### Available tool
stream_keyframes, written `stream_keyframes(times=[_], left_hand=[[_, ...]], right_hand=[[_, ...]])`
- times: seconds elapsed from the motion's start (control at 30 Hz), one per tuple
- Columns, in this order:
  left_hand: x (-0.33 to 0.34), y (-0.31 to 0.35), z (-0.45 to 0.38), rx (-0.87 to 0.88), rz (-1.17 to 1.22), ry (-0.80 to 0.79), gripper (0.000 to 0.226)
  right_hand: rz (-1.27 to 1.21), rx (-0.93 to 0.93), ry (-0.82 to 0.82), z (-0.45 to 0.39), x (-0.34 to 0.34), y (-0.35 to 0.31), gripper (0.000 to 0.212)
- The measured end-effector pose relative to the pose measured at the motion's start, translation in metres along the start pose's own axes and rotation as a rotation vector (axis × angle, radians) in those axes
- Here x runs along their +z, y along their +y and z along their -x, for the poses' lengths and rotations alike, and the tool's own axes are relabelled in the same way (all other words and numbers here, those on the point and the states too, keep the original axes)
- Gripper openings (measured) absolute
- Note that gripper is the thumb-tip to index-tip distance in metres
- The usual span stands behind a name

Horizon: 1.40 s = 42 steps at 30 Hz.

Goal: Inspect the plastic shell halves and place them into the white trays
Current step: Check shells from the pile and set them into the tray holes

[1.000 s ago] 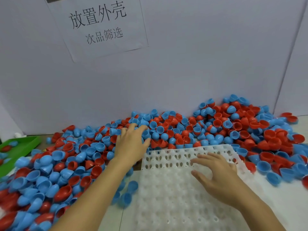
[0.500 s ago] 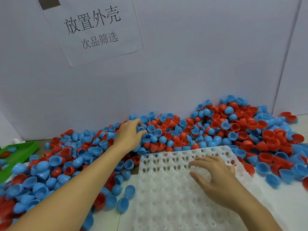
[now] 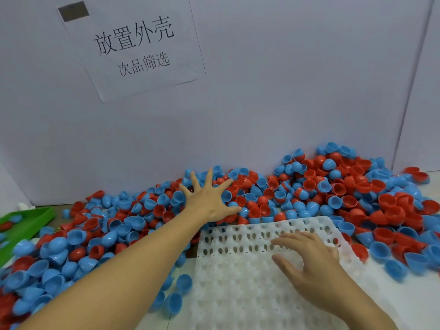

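White backdrop wall (image 3: 285,91), meeting the table along the rear edge of the scene; a paper sign (image 3: 135,46) with printed characters is fixed to it at upper left. Pile of shell halves (image 3: 333,194), blue and red, banked against the wall base and spreading across the full width, thickest at right and at lower left. White tray (image 3: 238,282), a grid of round pockets, lying flat at centre foreground; its far edge and right edge touch the pile, while its left edge has a narrow strip of bare table with a few loose blue halves. No shell half is visible in its pockets. Green bin (image 3: 26,225), at the left margin, partly cut off, holding a few halves. Left hand (image 3: 209,201), palm down with fingers fanned wide and straight, pressed onto the pile just beyond the tray's far left corner, grasping nothing. Right hand (image 3: 309,263), fingers loosely bent, fingertips resting on the tray's upper right area, holding nothing.
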<state>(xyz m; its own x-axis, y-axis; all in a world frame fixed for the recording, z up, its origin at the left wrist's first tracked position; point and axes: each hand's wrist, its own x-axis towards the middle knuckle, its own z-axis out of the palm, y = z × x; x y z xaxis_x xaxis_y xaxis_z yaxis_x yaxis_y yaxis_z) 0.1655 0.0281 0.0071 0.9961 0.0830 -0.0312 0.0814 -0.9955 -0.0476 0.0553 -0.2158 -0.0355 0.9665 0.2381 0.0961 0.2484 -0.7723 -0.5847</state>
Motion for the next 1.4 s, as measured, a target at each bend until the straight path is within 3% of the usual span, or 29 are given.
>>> stream_keyframes(times=[0.17, 0.3, 0.5, 0.67, 0.77, 1.07, 1.17, 1.27, 1.4], left_hand=[[-0.014, 0.004, -0.018, -0.117, 0.0, 0.066, 0.081], [-0.011, 0.007, -0.022, -0.174, 0.038, -0.035, 0.086], [-0.003, 0.014, -0.019, -0.023, -0.016, 0.217, 0.053], [-0.001, 0.016, -0.019, -0.075, 0.115, 0.111, 0.059], [0.001, 0.015, -0.02, -0.084, 0.177, 0.207, 0.053], [-0.023, 0.001, -0.023, -0.327, 0.869, 0.479, 0.037], [-0.038, -0.001, -0.011, -0.377, 1.156, 0.571, 0.012], [-0.052, 0.005, 0.017, -0.387, 1.494, 0.542, 0.014], [-0.047, 0.021, 0.084, -0.373, 2.049, 0.304, 0.011]], right_hand=[[-0.011, -0.005, 0.009, 0.0, 0.0, 0.001, 0.034], [-0.016, -0.025, 0.019, 0.0, 0.0, 0.002, 0.035], [-0.029, -0.025, 0.017, 0.0, 0.001, 0.003, 0.035], [-0.037, -0.024, 0.017, 0.0, 0.001, 0.004, 0.036], [-0.044, -0.02, 0.016, -0.001, 0.002, 0.004, 0.037], [-0.051, -0.025, 0.015, -0.001, 0.003, 0.007, 0.041], [-0.046, -0.03, 0.011, -0.001, 0.003, 0.007, 0.041], [-0.044, -0.023, 0.0, -0.001, 0.001, 0.007, 0.041], [-0.038, -0.02, -0.009, 0.001, 0.0, 0.005, 0.039]])
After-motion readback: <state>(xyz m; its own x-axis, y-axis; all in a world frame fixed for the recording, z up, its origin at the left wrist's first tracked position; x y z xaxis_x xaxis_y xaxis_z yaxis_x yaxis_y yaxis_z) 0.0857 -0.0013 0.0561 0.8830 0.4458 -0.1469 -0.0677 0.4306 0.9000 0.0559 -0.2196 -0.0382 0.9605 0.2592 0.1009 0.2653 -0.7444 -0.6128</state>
